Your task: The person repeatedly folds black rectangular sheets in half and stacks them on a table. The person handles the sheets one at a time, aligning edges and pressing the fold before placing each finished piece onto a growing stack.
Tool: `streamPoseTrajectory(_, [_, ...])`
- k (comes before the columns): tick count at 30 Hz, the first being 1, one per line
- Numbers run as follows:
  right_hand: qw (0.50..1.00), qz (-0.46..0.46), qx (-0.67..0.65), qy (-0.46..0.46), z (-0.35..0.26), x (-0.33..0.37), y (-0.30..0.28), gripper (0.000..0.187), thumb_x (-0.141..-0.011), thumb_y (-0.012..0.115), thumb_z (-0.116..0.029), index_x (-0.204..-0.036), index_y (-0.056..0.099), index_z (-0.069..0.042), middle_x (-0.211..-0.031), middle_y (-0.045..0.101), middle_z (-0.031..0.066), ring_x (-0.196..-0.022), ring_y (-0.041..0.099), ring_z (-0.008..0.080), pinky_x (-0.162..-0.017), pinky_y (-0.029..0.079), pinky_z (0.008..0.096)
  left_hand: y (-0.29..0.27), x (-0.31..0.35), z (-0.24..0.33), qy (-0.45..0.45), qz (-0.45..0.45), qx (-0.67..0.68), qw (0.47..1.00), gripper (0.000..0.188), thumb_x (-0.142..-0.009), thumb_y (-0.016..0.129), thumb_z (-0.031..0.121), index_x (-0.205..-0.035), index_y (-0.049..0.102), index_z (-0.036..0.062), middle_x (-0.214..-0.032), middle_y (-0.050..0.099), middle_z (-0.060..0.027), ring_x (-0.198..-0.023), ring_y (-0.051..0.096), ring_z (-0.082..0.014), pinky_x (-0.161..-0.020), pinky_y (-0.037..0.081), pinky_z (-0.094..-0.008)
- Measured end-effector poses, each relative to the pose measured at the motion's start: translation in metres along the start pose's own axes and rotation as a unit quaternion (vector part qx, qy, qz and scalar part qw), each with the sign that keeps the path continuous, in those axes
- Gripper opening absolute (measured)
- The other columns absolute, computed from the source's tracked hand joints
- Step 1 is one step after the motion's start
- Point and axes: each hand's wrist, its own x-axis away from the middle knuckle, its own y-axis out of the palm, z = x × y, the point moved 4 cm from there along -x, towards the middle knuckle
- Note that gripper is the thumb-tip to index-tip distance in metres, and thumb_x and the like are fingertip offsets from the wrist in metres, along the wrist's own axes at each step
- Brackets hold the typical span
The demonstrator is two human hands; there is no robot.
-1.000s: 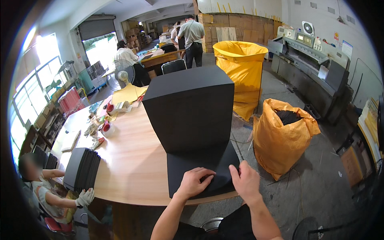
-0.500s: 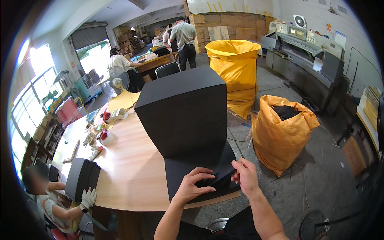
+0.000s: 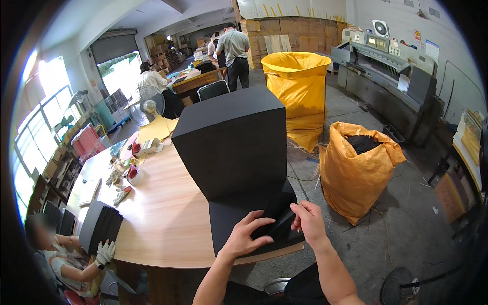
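A tall stack of black sheets stands on the wooden table in front of me. On its near side, flat black sheets lie at the table's edge. My left hand rests on these, fingers and thumb apart, with nothing gripped. My right hand is closed in a pinch on the right edge of the top black sheet, which is bent up and curls between my two hands. How many sheets the pinch takes up cannot be made out.
The table carries tape rolls at the left. There a gloved co-worker handles black sheets. Right of the table stand an orange sack of black scraps and a tall yellow bag. A fan stands beyond the table.
My right hand has drawn slightly left, pulling the sheet's edge inward so it curls more. My left hand stays nearly in place. The co-worker's stack has shifted a little left.
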Motion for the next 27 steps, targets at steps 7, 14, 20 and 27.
streamPoseTrajectory(7, [1.000, -0.013, -0.017, -0.015, 0.003, 0.003, -0.007, 0.040, -0.108, 0.070, -0.028, -0.074, 0.056, -0.012, -0.064, 0.058, -0.0011, -0.055, 0.065, 0.0118, -0.048, 0.043, 0.0234, 0.005, 0.003, -0.017, -0.027, 0.005, 0.056, 0.998, 0.055, -0.080, 0.100, 0.032, -0.127, 0.078, 0.0130, -0.147, 0.063, -0.0209, -0.129, 0.069, -0.0380, -0.103, 0.059, -0.0426])
streamPoseTrajectory(14, [0.967, 0.059, 0.185, -0.166, 0.006, 0.005, -0.009, 0.041, -0.109, 0.069, -0.029, -0.075, 0.056, -0.011, -0.062, 0.057, -0.0006, -0.054, 0.059, 0.0082, -0.050, 0.043, 0.0254, 0.007, -0.003, -0.001, -0.008, 0.076, 0.065, 0.995, 0.029, -0.099, 0.082, 0.011, -0.127, 0.079, 0.0117, -0.149, 0.061, -0.0183, -0.126, 0.069, -0.0354, -0.104, 0.058, -0.0404])
streamPoseTrajectory(20, [0.999, -0.008, -0.044, -0.003, 0.008, 0.002, -0.010, 0.038, -0.107, 0.070, -0.024, -0.072, 0.059, -0.012, -0.063, 0.061, -0.0006, -0.052, 0.066, 0.0138, -0.046, 0.042, 0.0236, 0.007, -0.002, -0.001, 0.020, 0.000, 0.010, 1.000, 0.039, -0.093, 0.089, 0.020, -0.131, 0.079, 0.0155, -0.150, 0.060, -0.0188, -0.128, 0.069, -0.0372, -0.105, 0.059, -0.0423])
streamPoseTrajectory(27, [0.999, -0.017, -0.046, -0.022, 0.011, 0.003, -0.012, 0.038, -0.107, 0.071, -0.027, -0.074, 0.059, -0.011, -0.063, 0.062, 0.0002, -0.053, 0.066, 0.0128, -0.048, 0.043, 0.0238, 0.004, -0.001, -0.007, 0.007, 0.006, 0.025, 1.000, 0.056, -0.083, 0.098, 0.025, -0.134, 0.078, 0.0171, -0.146, 0.063, -0.0189, -0.128, 0.069, -0.0375, -0.107, 0.059, -0.0426])
